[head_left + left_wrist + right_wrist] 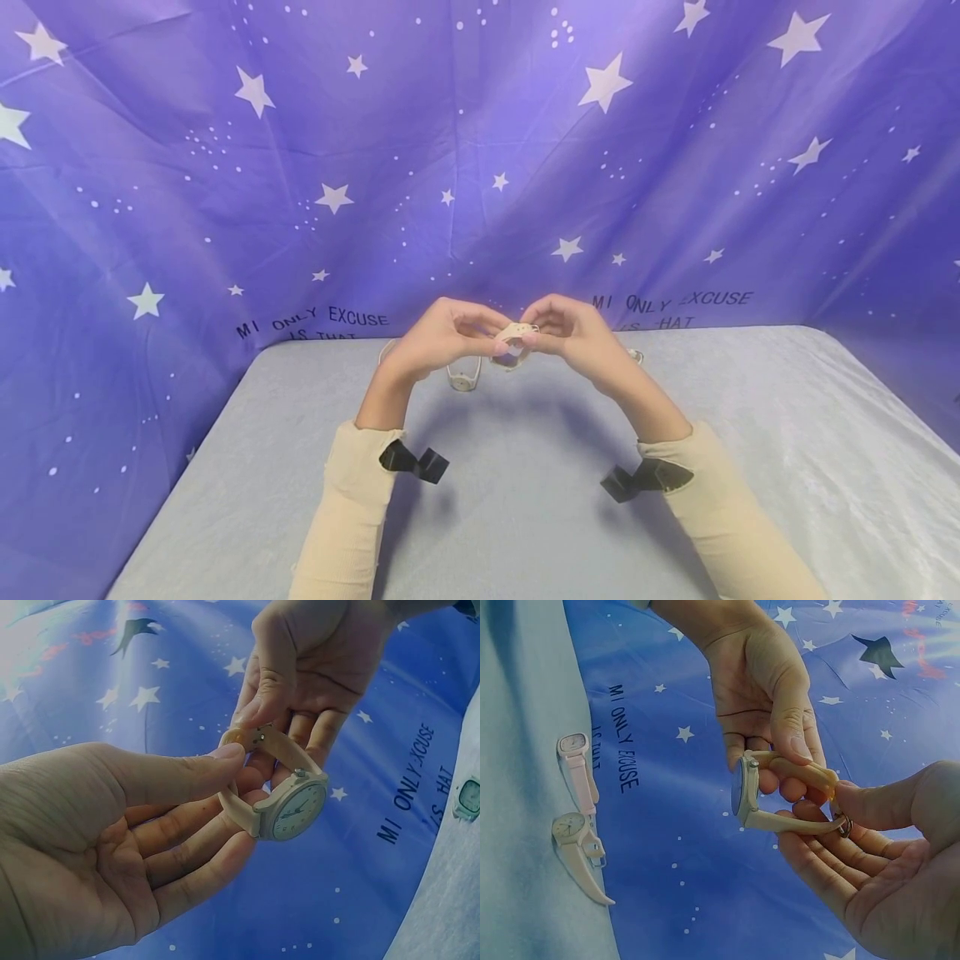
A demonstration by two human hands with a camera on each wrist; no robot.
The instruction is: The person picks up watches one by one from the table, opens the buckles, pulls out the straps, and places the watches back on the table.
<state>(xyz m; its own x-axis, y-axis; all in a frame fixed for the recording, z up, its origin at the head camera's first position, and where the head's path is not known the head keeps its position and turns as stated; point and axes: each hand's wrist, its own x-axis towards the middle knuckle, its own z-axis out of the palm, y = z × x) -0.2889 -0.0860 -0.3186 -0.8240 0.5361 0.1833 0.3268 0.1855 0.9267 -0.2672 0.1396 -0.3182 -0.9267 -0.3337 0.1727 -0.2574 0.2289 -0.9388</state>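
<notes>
Both hands hold one cream wristwatch (pixel 514 332) raised over the table, its strap bent into a loop. The watch's round dial (pixel 301 810) hangs at the bottom of the loop in the left wrist view. My left hand (pixel 442 340) pinches one strap part between thumb and fingers. Opposite it, my right hand (pixel 573 337) pinches the other part near the buckle (pixel 844 825), thumb on top. The strap ends meet between the two thumbs, as the left hand (pixel 757 690) and right hand (pixel 900 862) show in the right wrist view.
On the pale cloth-covered table (pixel 510 517) lies a light round watch (pixel 463 381) behind the hands. Beside it in the right wrist view is a pink square-faced watch (pixel 574 744). Another watch (pixel 469 796) lies toward the right. A purple starry curtain (pixel 480 150) hangs behind the table.
</notes>
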